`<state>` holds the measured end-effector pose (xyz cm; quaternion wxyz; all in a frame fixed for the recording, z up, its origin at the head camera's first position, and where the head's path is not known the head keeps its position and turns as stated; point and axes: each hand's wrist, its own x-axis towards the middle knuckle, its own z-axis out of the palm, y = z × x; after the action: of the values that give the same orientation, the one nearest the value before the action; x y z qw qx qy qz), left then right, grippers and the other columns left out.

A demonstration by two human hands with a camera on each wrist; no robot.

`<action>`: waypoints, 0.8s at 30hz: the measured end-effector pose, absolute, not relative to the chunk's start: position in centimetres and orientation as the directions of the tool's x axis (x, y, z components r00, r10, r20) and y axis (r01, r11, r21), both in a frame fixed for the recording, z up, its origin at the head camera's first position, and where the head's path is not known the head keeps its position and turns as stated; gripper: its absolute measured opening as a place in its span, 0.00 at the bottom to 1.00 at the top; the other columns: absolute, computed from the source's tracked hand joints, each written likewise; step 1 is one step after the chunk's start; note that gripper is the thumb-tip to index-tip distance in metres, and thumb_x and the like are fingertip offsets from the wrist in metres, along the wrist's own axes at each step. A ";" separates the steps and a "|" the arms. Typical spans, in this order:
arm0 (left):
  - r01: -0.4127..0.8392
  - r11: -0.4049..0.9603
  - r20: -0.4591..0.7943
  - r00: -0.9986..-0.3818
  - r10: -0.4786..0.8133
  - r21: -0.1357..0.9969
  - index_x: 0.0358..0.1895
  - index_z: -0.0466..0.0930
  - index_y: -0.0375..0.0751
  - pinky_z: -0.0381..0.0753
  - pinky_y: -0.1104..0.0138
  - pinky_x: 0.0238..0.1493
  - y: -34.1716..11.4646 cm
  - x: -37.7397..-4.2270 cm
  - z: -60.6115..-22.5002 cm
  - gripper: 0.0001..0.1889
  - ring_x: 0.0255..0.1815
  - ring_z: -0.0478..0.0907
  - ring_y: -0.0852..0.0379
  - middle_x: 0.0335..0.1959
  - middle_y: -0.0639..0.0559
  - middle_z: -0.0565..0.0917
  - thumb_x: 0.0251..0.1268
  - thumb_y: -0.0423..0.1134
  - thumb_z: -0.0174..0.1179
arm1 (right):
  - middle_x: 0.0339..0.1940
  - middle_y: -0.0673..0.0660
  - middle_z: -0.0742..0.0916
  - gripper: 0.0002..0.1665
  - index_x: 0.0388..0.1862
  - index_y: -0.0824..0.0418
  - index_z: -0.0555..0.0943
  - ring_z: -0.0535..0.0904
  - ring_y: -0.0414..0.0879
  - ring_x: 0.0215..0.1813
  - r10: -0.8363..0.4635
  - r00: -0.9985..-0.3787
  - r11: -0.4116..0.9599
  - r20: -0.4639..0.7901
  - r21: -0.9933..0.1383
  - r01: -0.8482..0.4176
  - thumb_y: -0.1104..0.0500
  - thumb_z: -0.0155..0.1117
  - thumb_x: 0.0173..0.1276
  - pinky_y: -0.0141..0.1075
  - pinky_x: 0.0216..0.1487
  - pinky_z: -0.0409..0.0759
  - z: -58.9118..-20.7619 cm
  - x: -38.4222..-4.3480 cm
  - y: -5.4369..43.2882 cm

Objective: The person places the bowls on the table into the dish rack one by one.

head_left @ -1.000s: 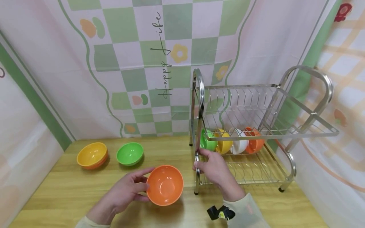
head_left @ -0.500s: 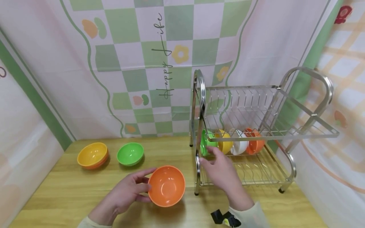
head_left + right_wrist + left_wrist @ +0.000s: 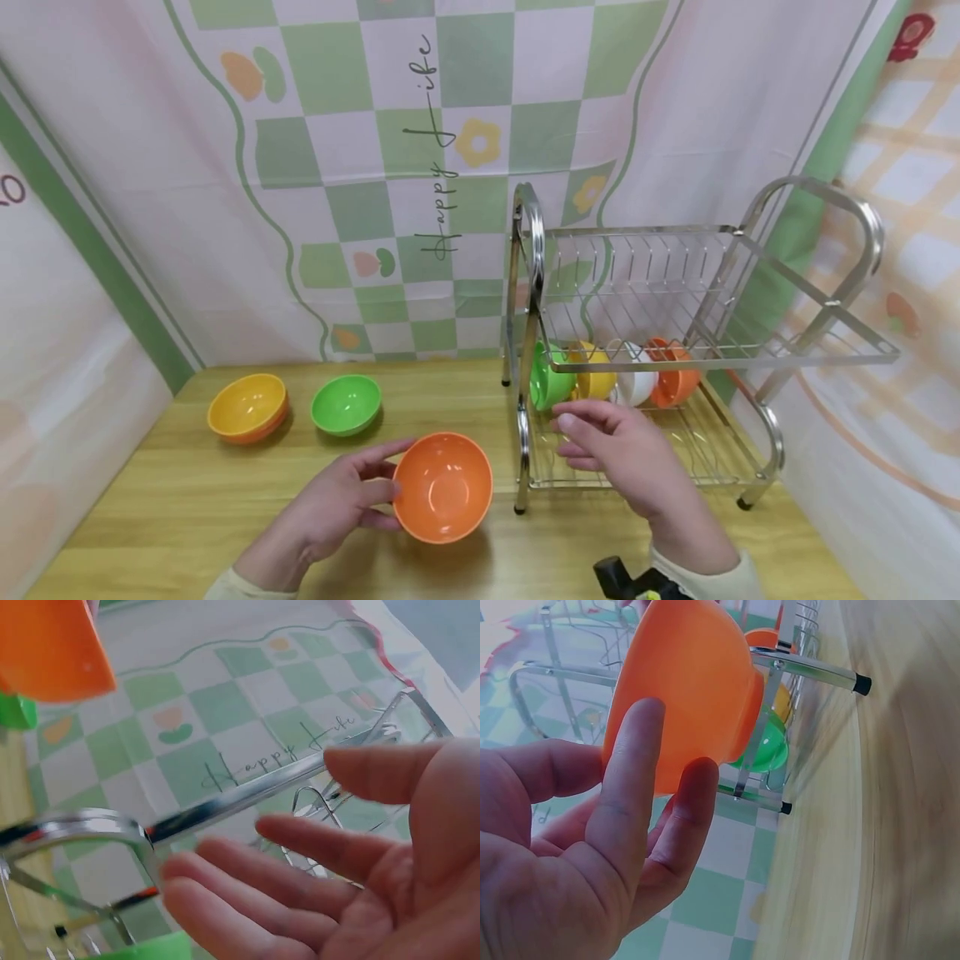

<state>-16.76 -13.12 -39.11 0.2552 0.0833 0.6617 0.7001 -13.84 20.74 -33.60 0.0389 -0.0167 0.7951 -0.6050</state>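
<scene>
An orange bowl [image 3: 444, 490] is held by its left side in my left hand [image 3: 337, 500], with its inside facing up and toward the head camera. The left wrist view shows the fingers pinching the bowl's wall [image 3: 690, 690]. My right hand [image 3: 622, 450] hovers in front of the lower tier of the metal dish rack [image 3: 720, 364], fingers relaxed and holding nothing. On that tier a green bowl [image 3: 553, 383], a yellow bowl [image 3: 595, 383], a white bowl [image 3: 636, 387] and another orange bowl [image 3: 678, 385] stand tipped on their sides in a row.
At the table's back left sits a yellow bowl [image 3: 247, 404] stacked in an orange one [image 3: 262, 432]. Beside them is a green bowl [image 3: 347, 406]. The wooden table [image 3: 187, 508] meets a checked curtain [image 3: 397, 208] behind. The rack's upper tier overhangs the lower one.
My right hand has let go of the rack's left post and moved right, toward the head camera. My left hand and its bowl have shifted only slightly right in the head view.
</scene>
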 end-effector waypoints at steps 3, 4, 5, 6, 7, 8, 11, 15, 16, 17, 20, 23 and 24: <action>-0.239 -0.001 -0.210 -0.856 0.472 0.971 0.73 0.66 0.35 0.88 0.54 0.40 -12.9 -16.7 -39.0 0.34 0.39 0.82 0.46 0.52 0.33 0.72 0.61 0.26 0.61 | 0.60 0.71 0.80 0.31 0.66 0.73 0.72 0.83 0.62 0.51 -0.226 -0.971 0.135 -0.074 -0.990 0.045 0.51 0.59 0.76 0.50 0.51 0.84 -33.9 -13.8 20.7; -0.237 -0.005 -0.206 -0.856 0.475 0.972 0.73 0.66 0.35 0.88 0.54 0.40 -12.9 -16.7 -39.0 0.34 0.40 0.82 0.46 0.52 0.33 0.72 0.61 0.26 0.61 | 0.61 0.72 0.79 0.31 0.68 0.73 0.69 0.82 0.64 0.53 -0.273 -0.959 0.106 -0.083 -0.993 0.055 0.52 0.58 0.77 0.51 0.53 0.83 -34.1 -13.8 20.6; -0.235 -0.008 -0.203 -0.856 0.476 0.972 0.73 0.66 0.35 0.88 0.53 0.40 -12.8 -16.7 -38.9 0.34 0.40 0.82 0.46 0.53 0.33 0.72 0.61 0.25 0.61 | 0.63 0.72 0.77 0.32 0.70 0.73 0.67 0.81 0.65 0.54 -0.315 -0.945 0.080 -0.088 -0.995 0.066 0.53 0.57 0.78 0.51 0.54 0.82 -34.3 -13.8 20.4; -0.233 -0.010 -0.200 -0.856 0.477 0.973 0.73 0.66 0.35 0.88 0.53 0.41 -12.7 -16.6 -38.9 0.34 0.40 0.82 0.45 0.53 0.32 0.72 0.61 0.26 0.61 | 0.64 0.72 0.76 0.32 0.71 0.73 0.66 0.80 0.66 0.56 -0.351 -0.932 0.053 -0.091 -0.996 0.078 0.53 0.56 0.78 0.51 0.55 0.81 -34.5 -13.8 20.2; -0.230 -0.013 -0.196 -0.856 0.478 0.973 0.73 0.66 0.35 0.87 0.53 0.41 -12.6 -16.6 -38.8 0.34 0.40 0.82 0.45 0.53 0.32 0.72 0.61 0.26 0.62 | 0.66 0.73 0.75 0.33 0.73 0.72 0.64 0.78 0.66 0.58 -0.380 -0.921 0.032 -0.090 -0.996 0.084 0.54 0.56 0.78 0.51 0.56 0.81 -34.7 -13.8 20.0; -0.229 -0.016 -0.193 -0.856 0.480 0.973 0.73 0.67 0.35 0.87 0.53 0.41 -12.6 -16.6 -38.8 0.34 0.40 0.82 0.45 0.54 0.32 0.72 0.61 0.26 0.62 | 0.67 0.73 0.73 0.33 0.74 0.72 0.63 0.77 0.66 0.59 -0.405 -0.910 0.009 -0.089 -0.996 0.093 0.55 0.55 0.79 0.52 0.58 0.80 -34.9 -13.8 19.8; -0.225 -0.030 -0.183 -0.855 0.485 0.974 0.73 0.66 0.35 0.87 0.53 0.41 -12.4 -16.6 -38.6 0.34 0.40 0.81 0.45 0.54 0.33 0.72 0.62 0.26 0.62 | 0.71 0.73 0.69 0.35 0.77 0.70 0.58 0.74 0.65 0.63 -0.452 -0.888 -0.064 -0.081 -0.990 0.122 0.55 0.54 0.79 0.54 0.62 0.76 -35.3 -13.7 19.2; -0.219 -0.049 -0.166 -0.850 0.499 0.975 0.73 0.66 0.35 0.87 0.53 0.41 -12.2 -16.5 -38.5 0.33 0.41 0.81 0.45 0.54 0.33 0.72 0.62 0.26 0.62 | 0.73 0.74 0.65 0.38 0.79 0.69 0.52 0.73 0.64 0.65 -0.487 -0.870 -0.151 -0.071 -0.975 0.164 0.56 0.54 0.78 0.55 0.62 0.75 -35.7 -13.8 18.5; -0.217 -0.050 -0.164 -0.849 0.502 0.975 0.73 0.66 0.35 0.87 0.53 0.41 -12.1 -16.5 -38.5 0.33 0.41 0.81 0.45 0.54 0.33 0.72 0.62 0.26 0.62 | 0.73 0.73 0.65 0.39 0.79 0.69 0.52 0.73 0.64 0.65 -0.495 -0.866 -0.165 -0.073 -0.970 0.176 0.56 0.54 0.78 0.55 0.61 0.76 -35.8 -13.9 18.3; -0.218 -0.050 -0.164 -0.848 0.504 0.975 0.73 0.66 0.35 0.87 0.54 0.41 -12.1 -16.4 -38.5 0.33 0.41 0.81 0.45 0.54 0.33 0.72 0.62 0.27 0.62 | 0.74 0.73 0.64 0.39 0.79 0.68 0.51 0.73 0.63 0.65 -0.507 -0.859 -0.183 -0.072 -0.965 0.188 0.57 0.53 0.79 0.55 0.61 0.76 -35.9 -13.9 18.2; -0.218 -0.050 -0.163 -0.845 0.510 0.975 0.73 0.67 0.36 0.88 0.54 0.41 -12.1 -16.4 -38.5 0.33 0.40 0.81 0.44 0.53 0.32 0.71 0.62 0.27 0.61 | 0.74 0.72 0.65 0.38 0.80 0.66 0.50 0.75 0.62 0.62 -0.541 -0.838 -0.234 -0.070 -0.945 0.230 0.58 0.51 0.79 0.55 0.61 0.76 -36.3 -14.1 17.9; -0.219 -0.057 -0.159 -0.839 0.520 0.974 0.73 0.67 0.36 0.88 0.54 0.41 -12.0 -16.3 -38.4 0.33 0.40 0.81 0.44 0.53 0.32 0.71 0.63 0.27 0.61 | 0.73 0.71 0.66 0.36 0.81 0.64 0.51 0.77 0.62 0.60 -0.571 -0.818 -0.285 -0.065 -0.919 0.272 0.59 0.50 0.79 0.57 0.60 0.77 -36.7 -14.3 17.7; -0.220 -0.062 -0.156 -0.838 0.523 0.974 0.73 0.66 0.36 0.87 0.54 0.41 -12.0 -16.3 -38.4 0.33 0.40 0.81 0.44 0.54 0.32 0.71 0.63 0.27 0.61 | 0.73 0.70 0.66 0.36 0.81 0.63 0.52 0.77 0.62 0.60 -0.577 -0.814 -0.299 -0.063 -0.912 0.283 0.59 0.50 0.79 0.57 0.60 0.77 -36.9 -14.3 17.7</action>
<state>-16.32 -11.96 -38.41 0.2583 0.1196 0.6341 0.7190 -14.31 17.69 -36.88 0.2708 -0.1398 0.5266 -0.7936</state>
